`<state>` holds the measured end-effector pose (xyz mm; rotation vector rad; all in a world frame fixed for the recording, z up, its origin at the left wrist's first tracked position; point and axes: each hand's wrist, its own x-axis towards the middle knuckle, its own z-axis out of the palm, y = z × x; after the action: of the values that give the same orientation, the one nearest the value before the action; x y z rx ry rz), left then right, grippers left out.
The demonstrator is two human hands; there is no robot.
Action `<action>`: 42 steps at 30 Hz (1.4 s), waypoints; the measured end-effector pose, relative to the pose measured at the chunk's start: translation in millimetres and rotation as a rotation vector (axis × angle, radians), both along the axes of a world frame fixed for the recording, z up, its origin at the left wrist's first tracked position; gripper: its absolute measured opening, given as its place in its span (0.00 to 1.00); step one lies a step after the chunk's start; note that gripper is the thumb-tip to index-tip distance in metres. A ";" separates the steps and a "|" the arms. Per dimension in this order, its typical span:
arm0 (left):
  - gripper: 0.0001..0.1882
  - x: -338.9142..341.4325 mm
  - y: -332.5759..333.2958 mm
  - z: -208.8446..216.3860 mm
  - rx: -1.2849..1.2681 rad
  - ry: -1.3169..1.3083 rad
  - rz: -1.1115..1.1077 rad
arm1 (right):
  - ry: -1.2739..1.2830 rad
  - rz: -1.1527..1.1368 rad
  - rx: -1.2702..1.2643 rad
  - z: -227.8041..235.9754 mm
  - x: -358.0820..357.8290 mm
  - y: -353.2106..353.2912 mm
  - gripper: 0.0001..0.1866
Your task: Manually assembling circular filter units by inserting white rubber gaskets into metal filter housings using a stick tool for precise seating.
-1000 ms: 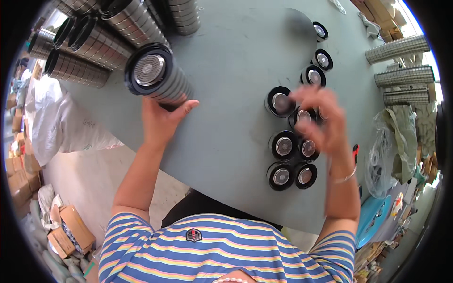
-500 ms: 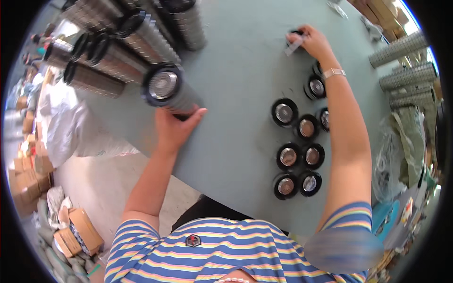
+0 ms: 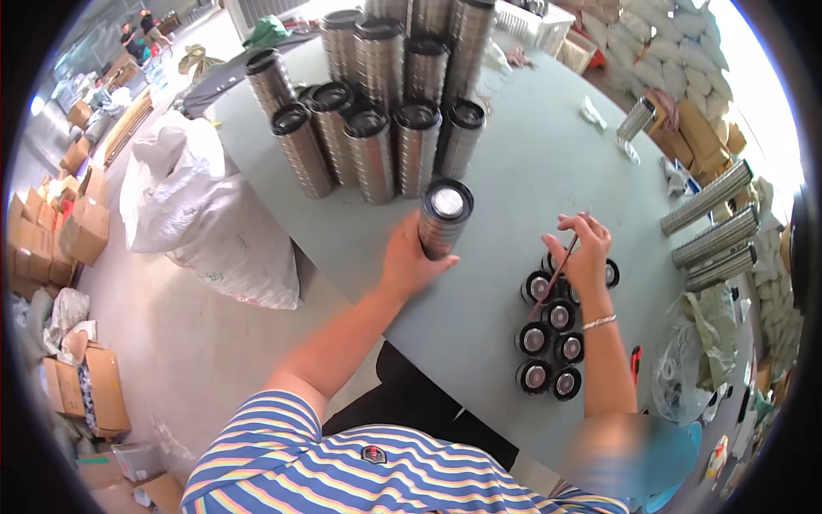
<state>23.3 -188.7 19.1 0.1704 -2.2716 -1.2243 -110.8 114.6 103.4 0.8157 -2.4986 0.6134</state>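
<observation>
My left hand (image 3: 409,261) is wrapped around the lower side of a cylindrical filter cartridge (image 3: 443,218) that stands on the grey-green worktop (image 3: 479,317), fingers curled round its perforated metal wall and thumb on the near side. The cartridge rises just beyond my palm, black end cap up, with a pale centre showing. I judge it stiff and fairly light for its bulk, a thin mesh shell that could dent under a hard squeeze, so a broad grip on the wall low down looks safest; the black rim should also be firm enough to take.

My right hand (image 3: 584,248) is pinched on a thin dark stick (image 3: 552,278), perhaps a brush, fingertips pressed together near its upper end. Its lower end points at the small black round caps (image 3: 548,343), which lie in two rows under and just nearer me than that hand. These look light, rigid and easy to knock out of line.

Beyond the left hand stands a close cluster of tall filter cartridges (image 3: 377,128), well apart from the one I hold.
</observation>
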 end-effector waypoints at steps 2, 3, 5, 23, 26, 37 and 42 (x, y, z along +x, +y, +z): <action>0.49 3.0 -1.7 -4.5 -0.043 -0.036 0.056 | -0.112 0.255 -0.265 47.3 36.2 -60.4 0.21; 0.49 4.6 -4.1 -4.1 -0.054 -0.018 0.037 | -0.178 0.386 -0.373 67.3 58.0 -91.2 0.22; 0.48 7.3 -3.4 -5.2 -0.082 0.038 0.047 | 0.075 0.610 -0.203 84.0 77.2 -137.1 0.23; 0.43 44.9 -14.3 66.1 0.515 0.241 -0.190 | -0.155 -0.096 -0.310 -86.8 129.3 -168.2 0.13; 0.43 31.2 -0.1 57.1 0.306 0.268 -0.155 | -0.227 -0.129 -0.348 -84.7 130.9 -156.5 0.16; 0.33 23.2 -59.3 -22.7 0.152 0.167 0.484 | -0.388 -0.054 -0.374 -81.3 104.6 -191.0 0.44; 0.21 21.4 -48.4 -1.0 -0.207 0.113 0.381 | -0.347 -0.174 -0.421 -88.1 39.7 -190.1 0.45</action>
<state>44.8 -237.0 18.1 0.4229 -2.1251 -0.7794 -71.1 -75.5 15.3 0.3529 -2.5568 1.2501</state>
